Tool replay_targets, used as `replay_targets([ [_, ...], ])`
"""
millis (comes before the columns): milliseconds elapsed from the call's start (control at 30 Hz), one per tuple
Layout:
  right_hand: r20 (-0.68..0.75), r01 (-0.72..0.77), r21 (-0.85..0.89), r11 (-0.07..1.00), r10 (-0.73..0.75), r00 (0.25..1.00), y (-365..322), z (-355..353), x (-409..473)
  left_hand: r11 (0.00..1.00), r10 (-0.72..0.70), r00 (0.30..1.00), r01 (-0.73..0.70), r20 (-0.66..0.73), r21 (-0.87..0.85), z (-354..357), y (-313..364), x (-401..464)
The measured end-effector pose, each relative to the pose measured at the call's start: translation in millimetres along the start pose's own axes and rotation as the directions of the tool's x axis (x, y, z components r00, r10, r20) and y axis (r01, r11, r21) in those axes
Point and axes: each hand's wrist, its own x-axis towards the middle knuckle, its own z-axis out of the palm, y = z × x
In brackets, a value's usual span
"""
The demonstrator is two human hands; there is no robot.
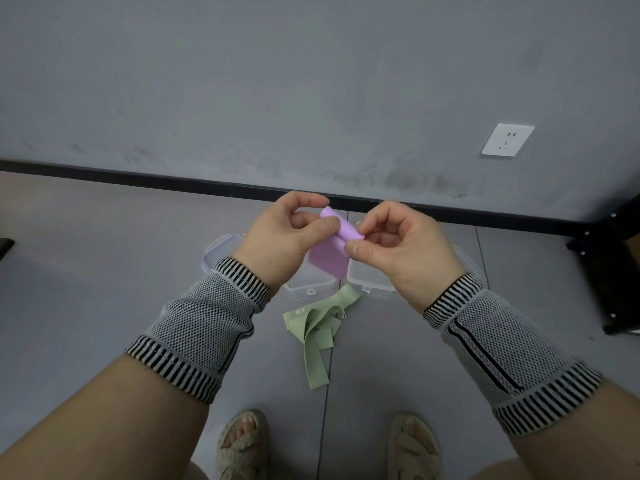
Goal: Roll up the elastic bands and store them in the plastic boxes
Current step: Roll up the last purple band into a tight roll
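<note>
A purple elastic band (331, 249) is held up in front of me, partly rolled at its top with a flat tail hanging down. My left hand (289, 237) pinches the roll's left end between thumb and fingers. My right hand (398, 247) pinches the right end the same way. Below them on the grey floor stand two clear plastic boxes: one (308, 287) under the left hand with its lid open to the left, one (370, 282) under the right hand. A green elastic band (317, 327) lies loose and crumpled in front of the boxes.
A grey wall with a black skirting board (173, 180) runs behind the boxes, with a white socket (507, 139) at the right. A black metal frame (613, 271) stands at the right edge. My sandalled feet (242, 445) are at the bottom.
</note>
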Motion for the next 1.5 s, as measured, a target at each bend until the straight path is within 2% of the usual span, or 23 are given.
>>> replay_targets([
  [133, 0.137, 0.001, -0.063, 0.998, 0.008, 0.99, -6, -1, -2, 0.999, 0.029, 0.999, -0.028, 0.024, -0.032, -6, 4, 0],
  [300, 0.225, 0.013, -0.172, 0.985, 0.026, 0.974, -1, -4, -2, 0.997, 0.037, 0.99, -0.045, 0.136, 0.061, -7, 4, -3],
  [433, 0.287, 0.024, -0.22, 0.975, 0.042, 0.957, -1, -2, -3, 0.993, 0.024, 0.986, -0.042, 0.168, 0.107, -6, 4, -6],
  [600, 0.289, 0.027, -0.287, 0.958, 0.059, 0.956, -1, 1, -4, 0.995, 0.003, 0.987, -0.019, 0.159, 0.094, -7, 2, -5],
  [800, 0.195, 0.095, -0.317, 0.944, -0.033, 0.98, 0, 0, -5, 0.996, -0.002, 0.987, -0.012, 0.159, 0.086, -5, 2, -3],
  [933, 0.195, 0.098, -0.277, 0.956, -0.044, 0.98, -3, -1, -8, 0.976, 0.022, 0.986, -0.057, 0.165, 0.21, -5, 3, -4],
  [1033, 0.237, 0.077, -0.244, 0.967, -0.017, 0.971, -2, -1, -9, 0.945, -0.01, 0.975, -0.064, 0.223, 0.322, -9, 3, -4],
  [1267, 0.236, -0.017, -0.133, 0.991, 0.048, 0.971, -4, -10, -6, 0.892, -0.11, 0.971, 0.003, 0.212, 0.452, -20, 1, -4],
  [1367, 0.231, -0.016, -0.154, 0.988, 0.052, 0.972, -3, -13, -5, 0.927, -0.098, 0.985, 0.037, 0.144, 0.373, -27, 3, -2],
  [1500, 0.204, -0.005, -0.167, 0.986, 0.039, 0.978, -1, -12, -2, 0.981, -0.134, 0.981, 0.112, 0.141, 0.157, -26, 5, 0],
])
